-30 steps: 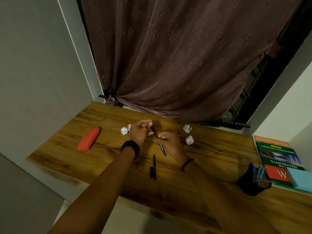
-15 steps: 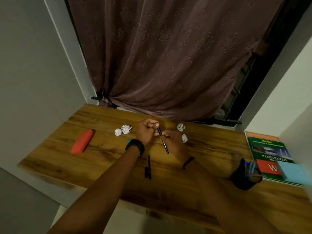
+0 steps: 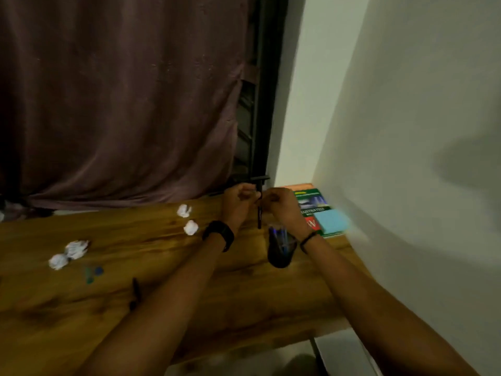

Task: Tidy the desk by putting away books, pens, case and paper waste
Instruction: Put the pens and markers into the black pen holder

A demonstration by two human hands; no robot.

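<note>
Both hands hold one black pen [image 3: 259, 217] upright above the wooden desk [image 3: 113, 302]. My left hand [image 3: 238, 203] pinches its top end and my right hand [image 3: 282, 206] grips it from the right. Just below the pen's tip stands a dark pen holder [image 3: 279, 249] with blue pens in it. Another black pen [image 3: 134, 293] lies on the desk near my left forearm. Several crumpled paper balls lie about: two [image 3: 187, 219] in the middle, two [image 3: 67, 253] at the left. A green book [image 3: 311, 204] with a light blue pad [image 3: 332, 221] on it lies in the right corner.
A brown curtain [image 3: 122, 104] hangs behind the desk. A white wall [image 3: 406, 158] closes in the right side. Small blue-green bits [image 3: 93, 272] lie on the desk near the left paper balls. The desk's front edge runs under my forearms.
The view has swung right, and the red case is out of sight. Both hands have carried the black pen to the right, over the pen holder, and it now hangs upright.
</note>
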